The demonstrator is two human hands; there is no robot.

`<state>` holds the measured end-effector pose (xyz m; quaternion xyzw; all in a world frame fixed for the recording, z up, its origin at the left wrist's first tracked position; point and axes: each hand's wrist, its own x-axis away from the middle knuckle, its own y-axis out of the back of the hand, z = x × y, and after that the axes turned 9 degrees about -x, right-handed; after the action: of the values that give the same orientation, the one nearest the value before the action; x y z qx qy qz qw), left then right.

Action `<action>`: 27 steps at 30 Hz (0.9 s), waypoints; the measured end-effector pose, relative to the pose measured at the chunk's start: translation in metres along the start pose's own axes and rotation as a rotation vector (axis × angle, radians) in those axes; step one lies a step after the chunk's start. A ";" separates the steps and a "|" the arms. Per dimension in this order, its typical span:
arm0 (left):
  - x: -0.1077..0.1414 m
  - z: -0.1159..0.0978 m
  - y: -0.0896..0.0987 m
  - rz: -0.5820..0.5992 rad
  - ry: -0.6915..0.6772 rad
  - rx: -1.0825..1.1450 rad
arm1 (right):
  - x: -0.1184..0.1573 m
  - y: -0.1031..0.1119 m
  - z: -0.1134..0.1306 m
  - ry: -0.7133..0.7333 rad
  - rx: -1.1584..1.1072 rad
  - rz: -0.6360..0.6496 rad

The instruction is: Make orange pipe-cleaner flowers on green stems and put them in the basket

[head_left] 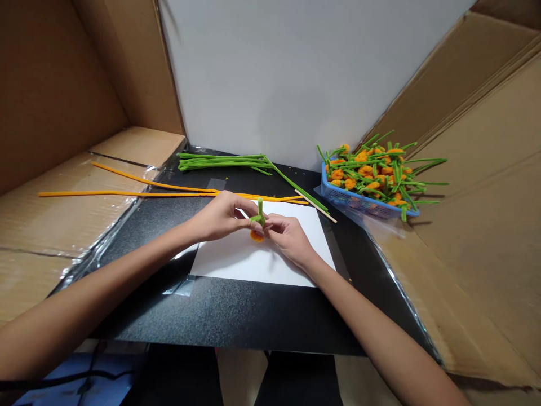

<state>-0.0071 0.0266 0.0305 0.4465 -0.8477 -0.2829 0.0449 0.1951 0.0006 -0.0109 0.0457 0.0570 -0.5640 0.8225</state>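
Beyond the near edge of the black bench [236, 321], a white sheet [253, 265] lies around the middle, and just above it both hands meet on one small piece [257, 220], its green stem pointing up and its orange end down. The left hand [218, 216] pinches it between thumb and fingers; the right hand [292, 239] has thumb and fingers closed on its other side. The step in hand looks like shaping or tightening the green around the orange; a further bend would call for one hand to keep the orange end steady while the other works the stem. Past the sheet, orange strips [169, 194] run out over the bench's left edge, and a pale stick [316, 207] lies beside green strips off the sheet's far right corner. More green strips [224, 163] lie along the far edge, and a blue basket [359, 201] heaped with orange-and-green pieces [374, 172] sits at the far right corner.
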 end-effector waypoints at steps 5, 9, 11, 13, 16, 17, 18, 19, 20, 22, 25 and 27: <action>0.003 0.004 -0.007 -0.152 -0.005 -0.070 | 0.001 -0.001 -0.002 0.038 0.019 0.003; 0.005 0.003 -0.016 -0.246 -0.013 -0.066 | 0.002 0.000 -0.003 0.084 0.120 -0.020; 0.005 0.002 -0.019 -0.289 -0.017 -0.059 | 0.002 0.000 -0.003 0.107 0.168 -0.038; 0.005 0.000 -0.022 -0.323 -0.012 -0.057 | 0.002 0.000 -0.003 0.129 0.219 -0.038; 0.005 -0.004 -0.023 -0.358 0.007 -0.041 | 0.002 0.001 -0.007 0.135 0.250 -0.032; 0.005 -0.005 -0.023 -0.370 0.008 -0.038 | 0.001 0.001 -0.008 0.131 0.259 -0.030; 0.005 -0.006 -0.023 -0.380 0.006 -0.038 | 0.001 0.001 -0.009 0.127 0.269 -0.028; 0.005 -0.007 -0.022 -0.388 0.003 -0.042 | 0.001 0.001 -0.010 0.122 0.281 -0.026; 0.005 -0.008 -0.022 -0.394 0.000 -0.048 | 0.000 0.000 -0.010 0.117 0.293 -0.026; 0.006 -0.009 -0.021 -0.407 0.002 -0.055 | 0.000 0.000 -0.009 0.103 0.304 -0.026; 0.006 -0.010 -0.022 -0.451 0.012 -0.031 | -0.001 -0.001 -0.005 0.070 0.292 -0.024; 0.006 -0.011 -0.023 -0.477 0.009 -0.011 | -0.001 -0.001 -0.002 0.055 0.305 -0.029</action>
<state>0.0101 0.0069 0.0264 0.6352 -0.7164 -0.2880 -0.0168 0.1940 0.0020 -0.0130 0.1847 -0.0061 -0.5764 0.7960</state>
